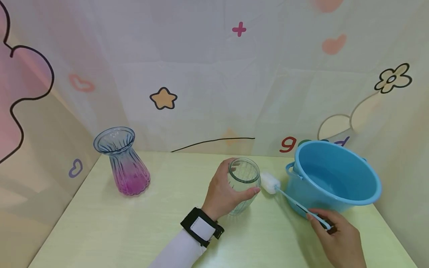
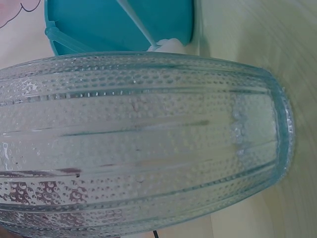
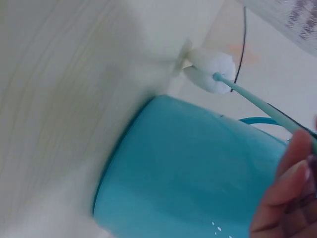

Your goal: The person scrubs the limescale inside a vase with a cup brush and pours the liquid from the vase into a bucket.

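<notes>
- Only the head view shows the vase [image 1: 130, 163].
- Left wrist: jar [image 2: 148, 134] partly hides bucket [image 1: 331, 178] and brush [image 1: 291, 199].
- Left grip [image 1: 222, 190] holds jar; right grip [image 1: 342, 232] pinches brush.

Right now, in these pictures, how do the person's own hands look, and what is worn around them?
Below the left hand comes a whitish sleeve, with a black wrist strap bearing a white rectangular patch. The right hand shows no sleeve or strap before the head view cuts it off. Neither hand wears a glove.
</notes>
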Demonstrator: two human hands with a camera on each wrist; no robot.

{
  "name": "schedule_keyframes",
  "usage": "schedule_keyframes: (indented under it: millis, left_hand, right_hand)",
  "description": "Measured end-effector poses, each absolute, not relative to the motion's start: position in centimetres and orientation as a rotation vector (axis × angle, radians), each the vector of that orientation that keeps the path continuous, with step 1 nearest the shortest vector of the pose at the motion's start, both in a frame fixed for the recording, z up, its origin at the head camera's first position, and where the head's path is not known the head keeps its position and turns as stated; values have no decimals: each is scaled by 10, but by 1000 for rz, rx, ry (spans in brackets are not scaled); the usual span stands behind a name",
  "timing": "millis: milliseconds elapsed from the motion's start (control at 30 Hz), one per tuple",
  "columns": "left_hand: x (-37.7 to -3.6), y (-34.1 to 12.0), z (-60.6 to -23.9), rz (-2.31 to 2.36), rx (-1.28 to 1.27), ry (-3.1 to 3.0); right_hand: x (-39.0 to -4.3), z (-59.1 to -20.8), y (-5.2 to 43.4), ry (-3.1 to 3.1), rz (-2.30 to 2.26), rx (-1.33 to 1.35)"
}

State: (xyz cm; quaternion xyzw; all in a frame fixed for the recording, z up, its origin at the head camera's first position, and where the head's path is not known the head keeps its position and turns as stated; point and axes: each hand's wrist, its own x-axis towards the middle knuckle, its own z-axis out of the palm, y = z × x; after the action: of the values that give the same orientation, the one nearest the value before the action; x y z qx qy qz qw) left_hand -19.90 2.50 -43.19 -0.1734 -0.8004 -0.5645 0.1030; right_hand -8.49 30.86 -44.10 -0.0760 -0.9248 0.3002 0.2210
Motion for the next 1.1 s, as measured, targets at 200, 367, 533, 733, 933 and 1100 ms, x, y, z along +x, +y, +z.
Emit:
schedule_keyframes:
  millis: [200, 367, 533, 733, 933, 1100]
  left_hand:
    - [-199, 26, -434, -1668, -504, -2368]
    - [-198, 25, -433, -1669, -502, -2373]
    - [-199, 25, -433, -1664, -505, -2364]
    - [-199, 25, -432, -1661, -503, -2364]
    - [-199, 25, -432, -1673, -505, -2367]
    - [-199, 25, -432, -1675, -510, -2369]
  right_hand:
    - [-84, -437, 300, -2385, 1025, -114]
    - [-87, -434, 296, -2267, 1130, -19]
    - [-89, -426, 293, -2086, 1227, 142]
    - [-85, -407, 286, -1938, 1424, 86]
    - [-83, -395, 283, -1604, 1728, 303]
    - [-80, -386, 278, -1380, 1998, 449]
